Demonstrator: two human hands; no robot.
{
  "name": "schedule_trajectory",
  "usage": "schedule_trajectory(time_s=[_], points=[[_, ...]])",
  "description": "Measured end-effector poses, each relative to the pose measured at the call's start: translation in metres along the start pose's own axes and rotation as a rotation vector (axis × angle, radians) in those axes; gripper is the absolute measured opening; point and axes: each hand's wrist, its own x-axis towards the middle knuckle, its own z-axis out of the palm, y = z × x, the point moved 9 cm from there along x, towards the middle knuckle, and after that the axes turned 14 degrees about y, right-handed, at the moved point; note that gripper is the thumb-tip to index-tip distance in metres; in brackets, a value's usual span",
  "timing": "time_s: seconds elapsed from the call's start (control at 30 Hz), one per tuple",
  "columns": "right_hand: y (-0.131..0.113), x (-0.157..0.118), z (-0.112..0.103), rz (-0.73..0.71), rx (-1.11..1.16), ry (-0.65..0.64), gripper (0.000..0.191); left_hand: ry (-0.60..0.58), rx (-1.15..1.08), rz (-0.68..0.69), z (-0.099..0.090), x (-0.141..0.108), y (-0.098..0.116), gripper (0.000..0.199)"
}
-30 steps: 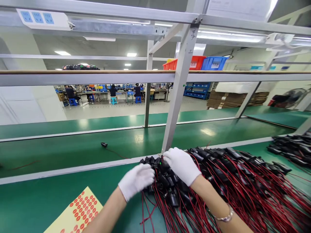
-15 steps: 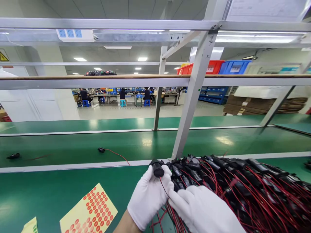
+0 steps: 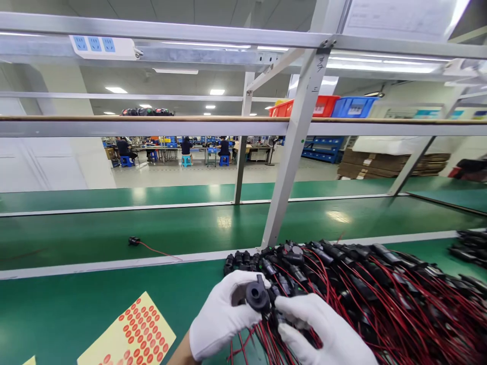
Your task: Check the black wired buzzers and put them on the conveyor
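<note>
My left hand [image 3: 224,314] pinches a small black pump [image 3: 257,296] between thumb and fingers. The pump's round face, with a hole in its middle and a short spout on top, points towards me. Close by on the right, my right hand [image 3: 319,324] has its thumb and fingers apart, the fingertips at the pump's side. Whether they touch it I cannot tell. Beneath and beyond both hands lies a big heap of similar black pumps [image 3: 327,258] with red and black wires [image 3: 365,314]. The held pump's own wire is hidden.
A yellow sheet of red round stickers [image 3: 131,334] lies left on the green bench [image 3: 57,309]. One loose pump [image 3: 134,241] with a red wire lies past the white strip. A metal post [image 3: 289,142] rises behind the heap. More black parts [image 3: 470,248] are far right.
The pump has been turned so its holed face shows instead of its wire end. My right hand has let go of the wire and its fingers have spread. The view has shifted right.
</note>
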Motion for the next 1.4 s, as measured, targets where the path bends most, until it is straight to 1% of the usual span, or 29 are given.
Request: schedule_trajectory(time_s=[0.07,0.13,0.2,0.3,0.33,0.4,0.47,0.5,0.57,0.6,0.63,0.7,0.77,0.8,0.87,0.97,1.03,1.1,1.2,1.27,1.33,1.4], points=[[0.004,-0.002,0.0,0.05,0.039,0.036,0.025,-0.014,0.087,0.098,0.002,-0.002,0.006,0.037],[0.001,-0.001,0.001,0.046,0.068,0.07,0.032,-0.034,0.153,0.176,0.004,-0.004,0.008,0.036],[-0.002,0.0,0.001,0.036,0.084,0.094,0.034,-0.053,0.181,0.213,0.007,-0.005,0.008,0.036],[-0.003,0.0,0.003,0.046,0.096,0.089,0.035,-0.063,0.198,0.232,0.01,-0.005,0.008,0.036],[-0.003,0.0,0.003,0.05,0.106,0.084,0.036,-0.064,0.199,0.218,0.01,-0.005,0.007,0.036],[-0.001,0.0,0.006,0.062,0.146,0.081,0.036,-0.051,0.149,0.136,0.006,-0.003,0.006,0.035],[0.003,0.001,0.01,0.105,0.199,0.085,0.032,-0.01,0.048,0.049,-0.006,-0.003,0.012,0.036],[0.006,0.001,0.015,0.145,0.221,0.084,0.027,0.031,-0.001,0.037,-0.017,-0.003,0.02,0.037],[0.011,-0.001,0.033,0.226,0.268,0.052,0.02,0.136,-0.062,0.086,-0.046,-0.01,0.046,0.038],[0.01,-0.004,0.047,0.252,0.296,0.009,0.018,0.192,-0.073,0.132,-0.063,-0.016,0.062,0.039],[0.006,-0.008,0.065,0.267,0.323,-0.07,0.018,0.248,-0.078,0.177,-0.08,-0.026,0.078,0.041],[-0.011,-0.027,0.109,0.261,0.366,-0.285,0.023,0.353,-0.068,0.261,-0.112,-0.051,0.108,0.046],[-0.034,-0.053,0.149,0.229,0.383,-0.474,0.025,0.477,-0.027,0.328,-0.142,-0.085,0.131,0.047],[-0.046,-0.067,0.166,0.213,0.384,-0.538,0.025,0.543,-0.011,0.348,-0.155,-0.103,0.138,0.047],[-0.067,-0.093,0.191,0.191,0.386,-0.612,0.024,0.667,0.006,0.354,-0.176,-0.14,0.141,0.046],[-0.091,-0.124,0.217,0.181,0.391,-0.695,0.026,0.817,0.026,0.301,-0.201,-0.193,0.128,0.045],[-0.101,-0.137,0.226,0.186,0.401,-0.732,0.029,0.911,0.047,0.266,-0.215,-0.227,0.115,0.042],[-0.106,-0.143,0.232,0.189,0.407,-0.754,0.031,1.014,0.049,0.227,-0.228,-0.261,0.103,0.04],[-0.112,-0.142,0.237,0.166,0.415,-0.778,0.034,1.159,0.009,0.171,-0.246,-0.313,0.087,0.043],[-0.12,-0.136,0.243,0.13,0.421,-0.795,0.032,1.235,-0.019,0.173,-0.256,-0.345,0.079,0.048],[-0.136,-0.125,0.256,0.079,0.433,-0.81,0.03,1.31,-0.036,0.196,-0.267,-0.376,0.072,0.047],[-0.163,-0.109,0.274,0.014,0.456,-0.823,0.027,1.382,-0.078,0.212,-0.279,-0.403,0.061,0.042]])
